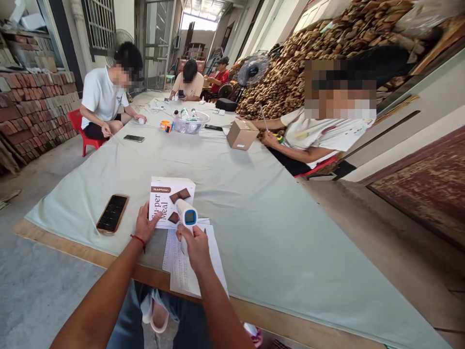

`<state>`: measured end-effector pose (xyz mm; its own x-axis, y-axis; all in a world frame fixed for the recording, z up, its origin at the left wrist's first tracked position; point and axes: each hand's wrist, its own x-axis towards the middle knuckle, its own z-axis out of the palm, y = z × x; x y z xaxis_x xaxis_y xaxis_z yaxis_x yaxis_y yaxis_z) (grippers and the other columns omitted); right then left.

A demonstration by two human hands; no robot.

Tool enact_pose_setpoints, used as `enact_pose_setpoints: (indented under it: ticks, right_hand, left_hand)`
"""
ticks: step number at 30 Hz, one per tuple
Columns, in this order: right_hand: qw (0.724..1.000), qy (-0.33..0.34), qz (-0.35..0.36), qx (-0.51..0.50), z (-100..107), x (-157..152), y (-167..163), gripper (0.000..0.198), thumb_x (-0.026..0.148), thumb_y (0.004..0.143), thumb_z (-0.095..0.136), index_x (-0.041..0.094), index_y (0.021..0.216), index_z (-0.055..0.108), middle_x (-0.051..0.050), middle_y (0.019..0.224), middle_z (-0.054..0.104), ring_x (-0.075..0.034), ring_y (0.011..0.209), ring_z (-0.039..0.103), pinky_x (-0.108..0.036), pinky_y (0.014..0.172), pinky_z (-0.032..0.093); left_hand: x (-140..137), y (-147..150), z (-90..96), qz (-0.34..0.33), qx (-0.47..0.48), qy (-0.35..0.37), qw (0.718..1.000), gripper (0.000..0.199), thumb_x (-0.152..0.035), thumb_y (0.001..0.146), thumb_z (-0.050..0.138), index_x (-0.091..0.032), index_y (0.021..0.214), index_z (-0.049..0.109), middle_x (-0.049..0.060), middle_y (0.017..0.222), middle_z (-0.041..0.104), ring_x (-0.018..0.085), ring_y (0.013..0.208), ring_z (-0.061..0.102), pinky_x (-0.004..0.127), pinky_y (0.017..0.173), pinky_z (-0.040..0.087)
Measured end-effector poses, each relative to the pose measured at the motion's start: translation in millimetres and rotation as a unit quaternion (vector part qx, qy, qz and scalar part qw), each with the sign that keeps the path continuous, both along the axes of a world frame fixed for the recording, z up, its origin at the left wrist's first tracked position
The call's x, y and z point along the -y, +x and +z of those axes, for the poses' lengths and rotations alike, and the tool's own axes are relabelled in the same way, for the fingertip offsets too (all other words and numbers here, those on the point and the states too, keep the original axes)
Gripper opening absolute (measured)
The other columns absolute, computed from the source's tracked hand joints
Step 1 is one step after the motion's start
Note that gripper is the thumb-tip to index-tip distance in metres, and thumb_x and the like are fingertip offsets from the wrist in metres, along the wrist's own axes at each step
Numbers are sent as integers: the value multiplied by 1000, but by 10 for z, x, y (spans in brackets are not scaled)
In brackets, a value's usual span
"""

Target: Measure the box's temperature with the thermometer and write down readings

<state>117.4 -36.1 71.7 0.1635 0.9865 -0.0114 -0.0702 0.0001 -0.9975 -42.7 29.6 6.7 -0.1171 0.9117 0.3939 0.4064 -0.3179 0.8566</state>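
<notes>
My left hand (147, 224) grips the left side of a white box (156, 183) with brown chocolate pictures and the words "Su-per Meal". In my right hand (196, 245) is a white infrared thermometer (182, 206), my fingers wrapped round its handle. Its blue-framed screen (190, 217) faces me, and its head points at the box front, close to it; whether they touch I cannot tell. Under my right hand lie printed paper sheets (214, 257), with a dark pen partly showing on them. A phone (112, 213) in an orange-brown case rests left of my left hand.
A pale green cloth (276, 232) covers the table. Farther back are a clear plastic bowl (191, 126) with bottles, an orange tape roll (165, 125), a phone (134, 138) and a cardboard box (242, 134). Several people sit round the table; one at the right holds a tape measure (279, 138).
</notes>
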Motion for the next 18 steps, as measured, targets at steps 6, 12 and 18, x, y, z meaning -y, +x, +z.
enact_pose_setpoints:
  ticks: [6,12,18]
  right_hand:
    - [1000,-4,-22,-9,3,-154,-95,36,55,65,66,20,62,54,5,50,46,-11,50,37,-25,50,32]
    - [999,4,-34,40,-73,-208,-103,39,58,66,62,20,62,55,4,52,48,-13,53,40,-26,54,34]
    - [997,13,-39,61,-67,-214,-120,36,55,69,59,19,67,59,4,53,48,-13,54,39,-26,54,34]
  left_hand:
    - [-41,-12,-57,4,1,-6,1000,45,-40,81,63,-20,122,57,9,106,61,24,101,56,39,90,46]
    - [-51,-20,-82,6,7,-5,1000,46,-39,81,63,-21,123,56,8,108,61,23,101,57,38,90,46]
    - [-37,-25,-43,5,20,-10,1000,45,-40,80,64,-21,120,58,7,104,61,23,99,57,38,90,46]
